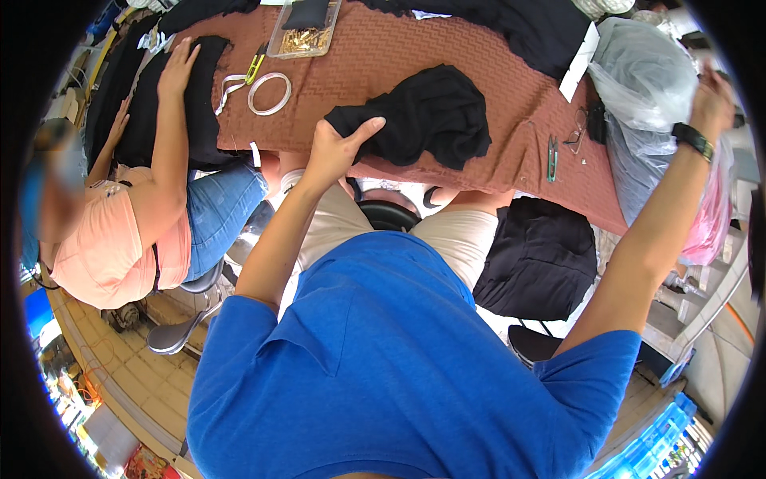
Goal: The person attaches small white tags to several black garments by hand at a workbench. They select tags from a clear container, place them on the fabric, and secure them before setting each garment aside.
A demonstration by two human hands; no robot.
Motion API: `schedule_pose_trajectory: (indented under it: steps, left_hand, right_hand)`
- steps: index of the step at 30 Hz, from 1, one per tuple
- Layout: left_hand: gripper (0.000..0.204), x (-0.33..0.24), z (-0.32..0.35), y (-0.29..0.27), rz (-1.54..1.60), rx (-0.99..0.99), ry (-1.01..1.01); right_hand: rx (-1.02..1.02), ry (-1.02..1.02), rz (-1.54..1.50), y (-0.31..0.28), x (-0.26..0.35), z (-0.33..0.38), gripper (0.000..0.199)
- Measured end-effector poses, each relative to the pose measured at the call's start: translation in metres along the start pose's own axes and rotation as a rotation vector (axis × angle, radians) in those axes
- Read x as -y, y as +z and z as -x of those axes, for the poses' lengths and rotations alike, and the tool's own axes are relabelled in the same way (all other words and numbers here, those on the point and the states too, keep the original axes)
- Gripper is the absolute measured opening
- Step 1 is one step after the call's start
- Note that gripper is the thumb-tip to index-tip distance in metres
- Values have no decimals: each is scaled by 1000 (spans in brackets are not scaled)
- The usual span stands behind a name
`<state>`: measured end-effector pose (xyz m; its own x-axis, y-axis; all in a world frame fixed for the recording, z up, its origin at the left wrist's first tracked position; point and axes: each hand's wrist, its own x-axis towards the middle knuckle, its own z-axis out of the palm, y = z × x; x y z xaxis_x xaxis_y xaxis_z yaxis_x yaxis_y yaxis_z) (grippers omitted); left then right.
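My left hand (333,153) is closed on the near left edge of a black fabric piece (435,116), with the thumb on top. The rest of the fabric lies crumpled on the table's brown cloth (359,68). Far out to the right, my right hand (712,104) is raised beside a large clear plastic bag (646,68). Its fingers are blurred near the picture's rim, and whether they grip the bag does not show. A dark watch sits on that wrist.
Green thread snips (552,158) lie near the right table edge. Further left are yellow snips (255,65), a white ring of tape (270,94) and a clear box (303,36) of brass-coloured pieces. Black fabric (538,259) rests on a seat. A co-worker (120,231) sits left, hands on black cloth.
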<state>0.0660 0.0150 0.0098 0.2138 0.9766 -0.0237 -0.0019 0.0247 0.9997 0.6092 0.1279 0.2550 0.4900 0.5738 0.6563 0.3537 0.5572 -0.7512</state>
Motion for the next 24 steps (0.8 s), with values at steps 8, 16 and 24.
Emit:
schedule_pose_trajectory:
  steps: [8, 16, 24]
  left_hand:
    - [45, -15, -8, 11, 395, -94, -357]
    - [25, -36, 0, 14, 231, -10, -202]
    - [27, -27, -4, 17, 60, 9, -228]
  right_hand:
    - [609, -12, 373, 126, -83, 202, 24]
    - [1257, 505, -155, 185, -1, 334, 27]
    - [1036, -123, 52, 190, 11, 319, 8]
